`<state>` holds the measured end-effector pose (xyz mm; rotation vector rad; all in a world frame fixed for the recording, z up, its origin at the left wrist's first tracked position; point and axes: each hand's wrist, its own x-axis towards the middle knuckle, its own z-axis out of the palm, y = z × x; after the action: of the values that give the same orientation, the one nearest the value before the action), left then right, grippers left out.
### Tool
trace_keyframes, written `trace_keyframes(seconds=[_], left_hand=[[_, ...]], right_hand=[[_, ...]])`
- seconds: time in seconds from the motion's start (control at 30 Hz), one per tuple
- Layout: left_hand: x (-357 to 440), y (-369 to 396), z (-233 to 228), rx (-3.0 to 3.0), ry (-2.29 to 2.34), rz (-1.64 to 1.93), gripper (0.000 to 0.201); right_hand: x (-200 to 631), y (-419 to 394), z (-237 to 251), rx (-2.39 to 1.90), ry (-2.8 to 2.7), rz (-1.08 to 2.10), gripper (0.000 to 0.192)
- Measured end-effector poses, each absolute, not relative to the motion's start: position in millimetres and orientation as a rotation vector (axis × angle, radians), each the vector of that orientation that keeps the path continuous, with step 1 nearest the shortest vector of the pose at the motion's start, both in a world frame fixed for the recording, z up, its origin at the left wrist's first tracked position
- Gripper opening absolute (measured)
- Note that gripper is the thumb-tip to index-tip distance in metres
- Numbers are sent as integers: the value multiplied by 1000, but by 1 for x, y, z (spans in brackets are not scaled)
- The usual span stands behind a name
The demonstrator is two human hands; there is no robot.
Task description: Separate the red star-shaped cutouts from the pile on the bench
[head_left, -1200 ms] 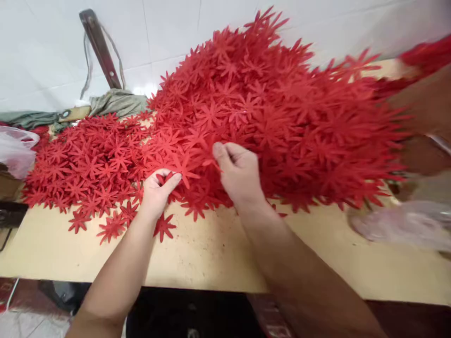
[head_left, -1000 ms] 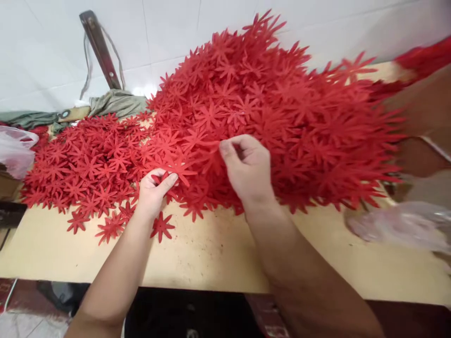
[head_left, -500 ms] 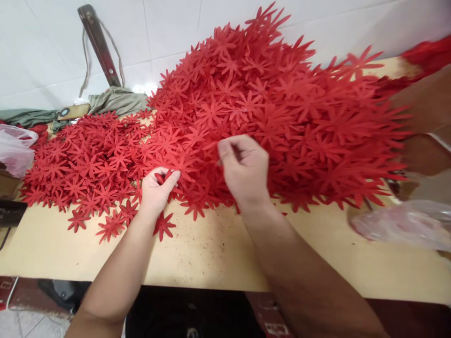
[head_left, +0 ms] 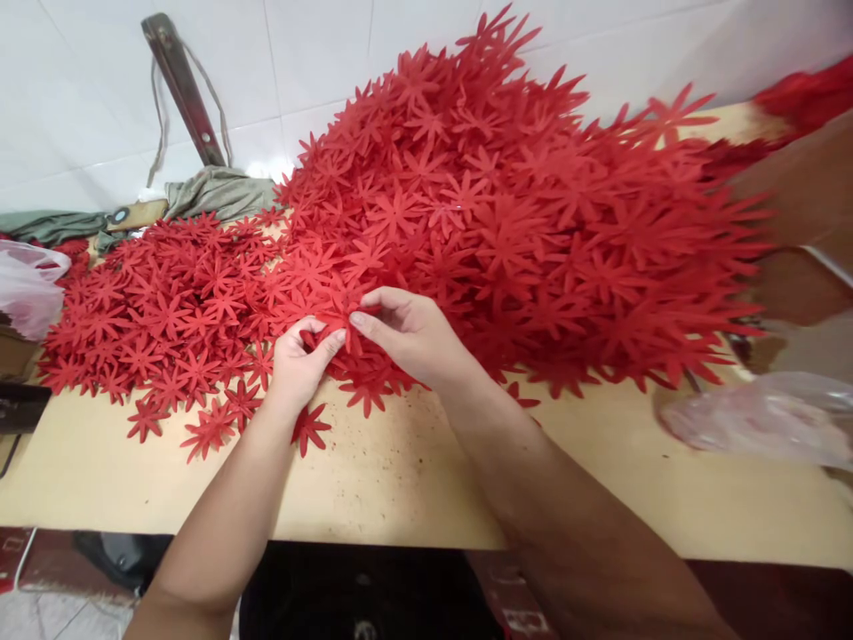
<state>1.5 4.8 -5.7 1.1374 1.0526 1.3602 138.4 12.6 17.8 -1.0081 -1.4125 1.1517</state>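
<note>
White wall tiles (head_left: 320, 53) back a pale tan counter (head_left: 400, 480), its front edge running across the view above a dark gap and a strip of floor at the lower left. Speckled marks dot the bare wood near the middle. A great heap of red flower-shaped cutouts (head_left: 506, 204) rises against the wall and spreads lower and flatter toward the left, where single pieces lie loose on the counter. Behind the heap, a dark metal bar (head_left: 183, 89) with a cord leans on the tiles above a bundle of grey-green cloth (head_left: 213, 191). Clear plastic bags sit at both ends: one (head_left: 27, 284) at the far left, another (head_left: 753, 418) at the right, blurred. The left hand (head_left: 299, 360) is closed around what looks like a small stack of cutouts at the near edge of the heap. The right hand (head_left: 406, 333) pinches one red cutout (head_left: 337, 316) between thumb and forefinger, fingertips nearly meeting the left hand's. Another person's arm (head_left: 800, 196) reaches in at the right edge.
</note>
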Motion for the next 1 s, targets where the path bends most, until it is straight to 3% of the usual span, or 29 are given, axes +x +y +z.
trace_keyframes(seconds=[0.2, 0.33, 0.4, 0.5, 0.67, 0.83, 1.0], left_hand=[[4, 3, -7, 1143, 1091, 1327, 38], [3, 4, -7, 1110, 1082, 1335, 37], [2, 3, -7, 1111, 1073, 1337, 35], [1, 3, -6, 1135, 1053, 1325, 31], [1, 2, -4, 1174, 1054, 1303, 32], [1, 2, -3, 1158, 1088, 1291, 31], [1, 2, -2, 1058, 1048, 1355, 35]], right_hand=[[156, 26, 10, -1128, -1252, 947, 4], [166, 26, 14, -1180, -1271, 584, 23], [164, 21, 19, -1138, -1378, 531, 23], [153, 12, 25, -1080, -1560, 764, 9], [143, 10, 22, -994, -1539, 1236, 19], [146, 13, 24, -996, -1494, 1260, 27], [159, 20, 19, -1103, -1431, 1047, 28]])
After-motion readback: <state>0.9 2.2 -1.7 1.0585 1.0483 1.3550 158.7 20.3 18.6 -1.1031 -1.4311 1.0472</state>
